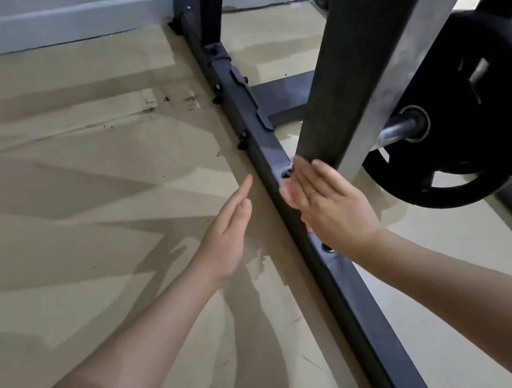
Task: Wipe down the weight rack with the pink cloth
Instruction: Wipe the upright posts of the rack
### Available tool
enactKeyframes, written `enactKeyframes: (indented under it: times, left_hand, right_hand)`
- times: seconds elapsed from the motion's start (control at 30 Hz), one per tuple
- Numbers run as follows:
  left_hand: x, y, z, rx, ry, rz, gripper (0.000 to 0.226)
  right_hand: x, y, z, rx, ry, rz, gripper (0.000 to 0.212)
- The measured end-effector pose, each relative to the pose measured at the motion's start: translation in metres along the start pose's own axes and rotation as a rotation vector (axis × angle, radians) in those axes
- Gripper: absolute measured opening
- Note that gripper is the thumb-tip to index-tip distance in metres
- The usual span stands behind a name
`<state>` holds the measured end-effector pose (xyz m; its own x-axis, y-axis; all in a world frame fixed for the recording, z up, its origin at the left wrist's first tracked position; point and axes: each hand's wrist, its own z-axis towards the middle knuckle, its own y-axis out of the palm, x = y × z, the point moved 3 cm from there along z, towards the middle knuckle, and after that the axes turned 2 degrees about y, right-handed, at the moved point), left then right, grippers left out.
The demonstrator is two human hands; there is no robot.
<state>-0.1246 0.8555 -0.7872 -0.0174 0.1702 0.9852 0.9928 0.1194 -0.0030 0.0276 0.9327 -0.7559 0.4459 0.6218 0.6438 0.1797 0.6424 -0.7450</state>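
Left hand [228, 230]: fingers straight and together, palm turned inward, holding nothing, hovering over the beige floor [66, 187] just left of the rack's base rail. Shadows of both arms fall across the floor beneath it.

Between the hands: long dark grey square-tube steel base rail [281, 170] of the weight rack, running from the far wall diagonally down toward the near edge. Small black bolt heads [242, 136] stick out of its left face beyond the left hand's fingertips. A flat bracket plate sits on its top farther off.

Right hand [328, 203]: fingers straight and laid flat, a thin ring on one finger, resting on top of the rail right where the broad dark grey steel upright post [370, 56] meets it. Fingertips touch the foot of the post. Nothing is gripped. A pale pinkish blur shows at the hand's left edge, under the palm; whether this is the pink cloth cannot be told.

Right of the right hand: black round cast-iron weight plate [474, 117] with cut-out grip slots, hung on a chrome peg [400, 130] behind the post, well clear of the floor.

Far beyond both hands: pale grey wall base [27, 28].
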Motion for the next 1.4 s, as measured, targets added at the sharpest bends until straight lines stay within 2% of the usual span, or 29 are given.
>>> enactKeyframes:
  times: [0.1, 0.17, 0.23, 0.3, 0.33, 0.43, 0.53, 0.6, 0.7, 0.77, 0.8, 0.87, 0.93, 1.0, 1.07, 1.13, 1.2, 1.33, 1.4]
  left_hand:
    - [0.003, -0.003, -0.005, 0.008, 0.019, 0.009, 0.035]
    - [0.008, -0.003, -0.003, 0.013, 0.036, 0.002, 0.034]
    - [0.020, 0.000, 0.000, 0.026, 0.049, -0.033, 0.031]
    - [0.028, 0.001, 0.003, 0.050, 0.041, -0.078, 0.030]
    - [0.033, 0.001, 0.005, 0.057, 0.048, -0.081, 0.032]
    - [0.048, 0.002, 0.009, 0.051, 0.080, -0.020, 0.033]
    - [0.056, 0.004, 0.010, 0.024, 0.097, 0.032, 0.036]
    - [0.054, 0.005, 0.008, 0.011, 0.083, 0.046, 0.038]
    - [0.044, 0.003, 0.004, 0.020, 0.069, 0.068, 0.042]
    - [0.038, -0.001, 0.004, 0.034, 0.061, 0.049, 0.042]
    - [0.036, -0.003, 0.004, 0.044, 0.053, 0.031, 0.041]
    - [0.033, -0.005, 0.004, 0.067, 0.037, 0.022, 0.040]
    - [0.033, -0.006, 0.002, 0.092, 0.008, 0.018, 0.042]
    - [0.038, -0.009, -0.003, 0.075, 0.036, 0.026, 0.042]
    - [0.049, -0.018, -0.007, 0.032, 0.113, 0.085, 0.035]
    - [0.062, -0.035, -0.005, 0.053, 0.137, 0.103, 0.029]
    - [0.079, -0.047, 0.000, 0.101, 0.153, 0.060, 0.032]
    - [0.127, -0.044, 0.018, 0.064, 0.225, 0.031, 0.033]
    - [0.150, -0.043, 0.030, -0.002, 0.260, 0.039, 0.033]
  right_hand:
    - [-0.011, -0.015, 0.002, 0.034, -0.115, 0.042, 0.028]
    - [-0.001, -0.036, 0.012, 0.191, -0.063, 0.142, 0.018]
    - [0.021, -0.065, 0.023, 0.357, -0.005, 0.182, 0.026]
    - [0.043, -0.083, 0.035, 0.408, 0.028, 0.177, 0.038]
    - [0.053, -0.085, 0.039, 0.365, 0.017, 0.145, 0.038]
    - [0.060, -0.070, 0.039, 0.030, -0.169, -0.023, 0.036]
    - [0.038, -0.040, 0.021, -0.142, -0.358, -0.093, 0.044]
    - [0.014, -0.014, 0.007, -0.318, -0.425, -0.157, 0.041]
    - [0.005, -0.006, 0.009, -0.287, -0.480, -0.309, 0.042]
    - [0.016, -0.013, 0.017, -0.247, -0.308, -0.136, 0.040]
    - [0.025, -0.020, 0.023, -0.149, -0.175, -0.084, 0.036]
    - [0.039, -0.028, 0.026, 0.034, -0.032, -0.045, 0.030]
    - [0.036, -0.026, 0.022, 0.038, -0.063, -0.122, 0.035]
    - [0.016, -0.017, 0.012, -0.090, -0.185, -0.156, 0.042]
    - [0.012, -0.017, 0.011, -0.222, -0.187, -0.120, 0.040]
    - [0.020, -0.029, 0.021, -0.217, -0.195, -0.084, 0.033]
    - [0.035, -0.049, 0.030, -0.198, -0.194, -0.095, 0.032]
    - [0.086, -0.096, 0.060, 0.009, 0.178, 0.199, 0.045]
    - [0.111, -0.112, 0.083, 0.101, 0.245, 0.248, 0.042]
